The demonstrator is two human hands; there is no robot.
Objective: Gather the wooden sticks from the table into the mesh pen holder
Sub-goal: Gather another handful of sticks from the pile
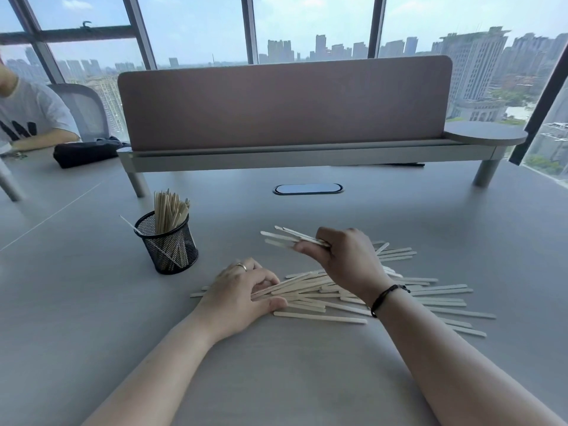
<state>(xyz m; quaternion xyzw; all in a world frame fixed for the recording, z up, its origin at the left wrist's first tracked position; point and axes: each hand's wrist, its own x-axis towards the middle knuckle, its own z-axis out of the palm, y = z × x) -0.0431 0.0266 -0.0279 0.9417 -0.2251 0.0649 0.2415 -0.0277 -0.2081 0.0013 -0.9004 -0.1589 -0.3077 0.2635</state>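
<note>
Above the scattered wooden sticks our right hand pinches several sticks in its fingers; our left hand curls onto the pile, right of the mesh pen holder.

Sticks: pale, smooth, matt wood. Holder left of the hands: black metal mesh. Table: grey, matt, smooth.

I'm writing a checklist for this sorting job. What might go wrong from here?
1. The right hand holds its bundle of sticks loosely fanned, so some may slip on the way over.
2. The mesh pen holder is already crowded with upright sticks; pushing in more may tip it.
3. The left hand on the pile may scatter it.
</note>
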